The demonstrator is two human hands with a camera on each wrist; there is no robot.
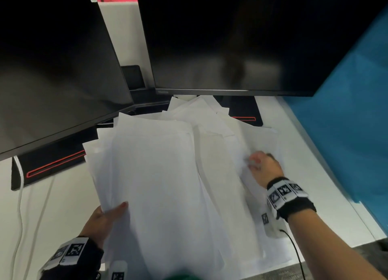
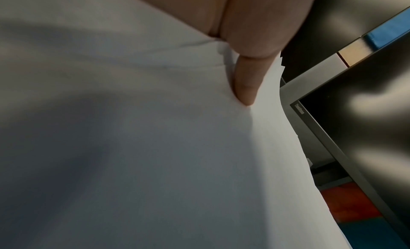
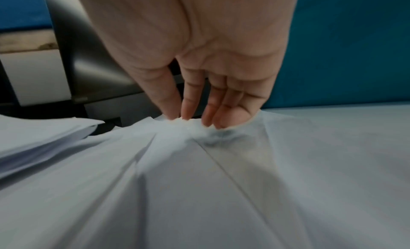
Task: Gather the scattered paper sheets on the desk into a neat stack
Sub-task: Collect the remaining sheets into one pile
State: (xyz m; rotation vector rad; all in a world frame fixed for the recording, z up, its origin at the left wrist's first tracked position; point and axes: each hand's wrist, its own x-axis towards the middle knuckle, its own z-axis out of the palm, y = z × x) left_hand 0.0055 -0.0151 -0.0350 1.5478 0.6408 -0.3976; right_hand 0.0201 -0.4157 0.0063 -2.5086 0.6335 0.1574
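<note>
A loose pile of several white paper sheets (image 1: 168,174) lies fanned across the white desk (image 1: 63,206) in front of two monitors. My left hand (image 1: 109,214) grips the pile's near left corner, thumb on top and fingers hidden underneath; the left wrist view shows the thumb (image 2: 246,81) pressed on the paper sheets (image 2: 155,147). My right hand (image 1: 260,166) is at the pile's right side, its fingertips (image 3: 213,119) pinching and bunching the top paper sheet (image 3: 199,182) into creases.
Two dark monitors (image 1: 231,38) hang low over the back of the pile, their black bases with red stripes (image 1: 52,166) partly under the sheets. A blue partition (image 1: 346,111) borders the desk's right edge. White cables (image 1: 21,195) run at the left.
</note>
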